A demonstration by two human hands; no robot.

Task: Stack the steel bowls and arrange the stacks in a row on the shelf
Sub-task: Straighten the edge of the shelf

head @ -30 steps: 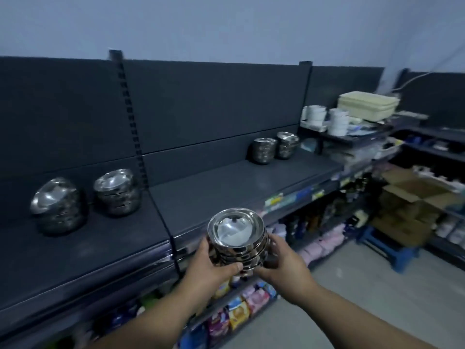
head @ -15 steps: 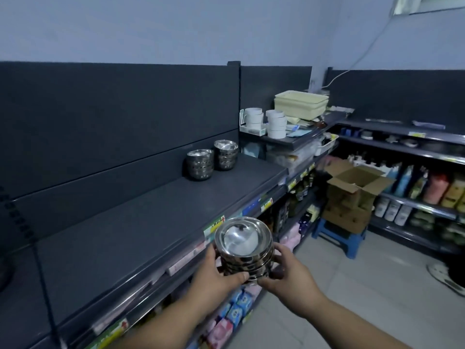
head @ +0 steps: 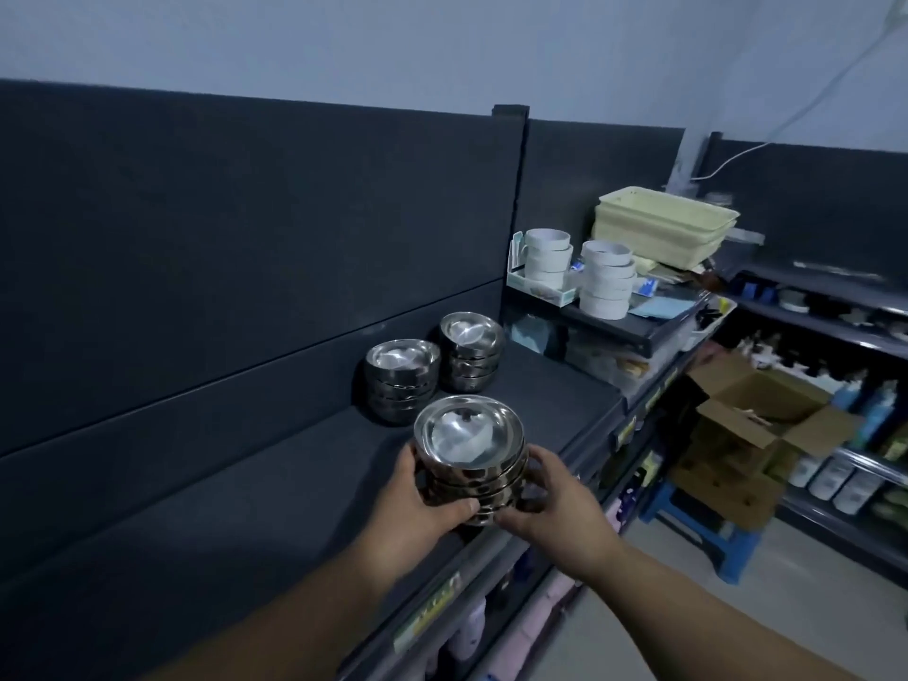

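Head view shows the left hand [head: 423,503] and right hand [head: 553,506] curled round the sides of a nested steel-bowl stack [head: 469,457] above the near edge of the shelf [head: 255,508], a rigid, slick, likely hefty load best cupped low under the bottom bowl.

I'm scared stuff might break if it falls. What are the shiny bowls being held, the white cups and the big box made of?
The bowls look like polished steel: they mirror the light. The cups seem to be glazed ceramic, smooth and plain white, though plastic is possible. The box is matte brown cardboard, with folded-open flaps.
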